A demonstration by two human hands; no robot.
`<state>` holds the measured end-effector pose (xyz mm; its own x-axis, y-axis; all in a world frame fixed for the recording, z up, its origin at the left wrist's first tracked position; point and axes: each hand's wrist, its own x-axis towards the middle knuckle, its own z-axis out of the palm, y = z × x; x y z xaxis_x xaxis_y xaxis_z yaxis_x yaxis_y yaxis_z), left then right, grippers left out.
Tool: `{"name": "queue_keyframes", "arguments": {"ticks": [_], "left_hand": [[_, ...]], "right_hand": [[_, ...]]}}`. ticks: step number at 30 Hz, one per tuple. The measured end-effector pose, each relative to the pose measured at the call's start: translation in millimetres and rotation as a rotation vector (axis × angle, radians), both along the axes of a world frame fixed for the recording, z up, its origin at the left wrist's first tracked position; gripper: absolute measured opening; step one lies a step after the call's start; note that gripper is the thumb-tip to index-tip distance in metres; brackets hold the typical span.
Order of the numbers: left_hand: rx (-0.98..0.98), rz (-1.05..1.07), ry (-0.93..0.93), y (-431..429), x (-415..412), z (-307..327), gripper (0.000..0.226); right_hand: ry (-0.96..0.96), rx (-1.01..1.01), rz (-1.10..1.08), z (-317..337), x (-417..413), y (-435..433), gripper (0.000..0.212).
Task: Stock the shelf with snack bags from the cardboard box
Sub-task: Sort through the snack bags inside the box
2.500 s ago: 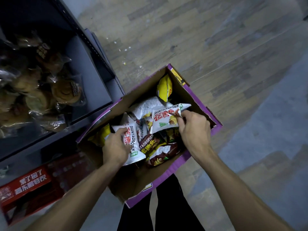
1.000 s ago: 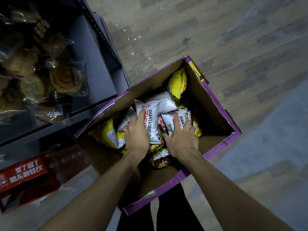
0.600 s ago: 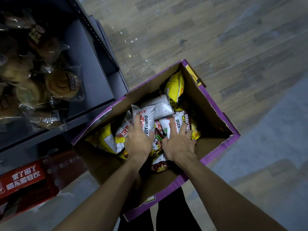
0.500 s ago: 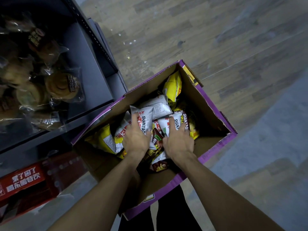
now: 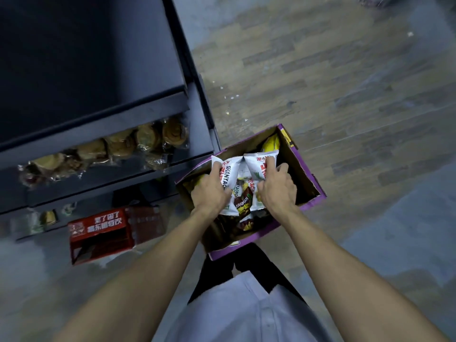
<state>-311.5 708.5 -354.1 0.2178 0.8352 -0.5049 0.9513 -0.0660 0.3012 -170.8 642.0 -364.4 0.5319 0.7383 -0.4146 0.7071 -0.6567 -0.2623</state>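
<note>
White snack bags (image 5: 230,177) bunched between both hands, raised above the open cardboard box (image 5: 307,174); left hand (image 5: 209,193) closed around the left side of the bunch, right hand (image 5: 277,188) clamped on the right side; yellow bag (image 5: 271,144) in the box beyond the hands; dark shelf (image 5: 98,124) left of the left hand, wrapped pastries (image 5: 148,139) on a lower tier; red carton (image 5: 98,230) on the floor beneath.
</note>
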Motion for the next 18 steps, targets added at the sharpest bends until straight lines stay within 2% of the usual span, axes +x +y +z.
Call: {"name": "queue_keyframes", "arguments": {"ticks": [11, 15, 18], "left_hand": [[0.165, 0.055, -0.049, -19.7, -41.8, 61.5, 0.065], [0.227, 0.091, -0.113, -23.6, -77.4, 74.0, 0.057], [0.310, 0.066, -0.068, -14.4, -115.1, 84.1, 0.065]], "right_hand": [[0.000, 0.174, 0.066, 75.8, -30.9, -12.6, 0.044], [0.001, 0.236, 0.093, 99.4, -58.6, -7.9, 0.039], [-0.030, 0.293, 0.131, 114.3, -88.0, -0.6, 0.041]]}}
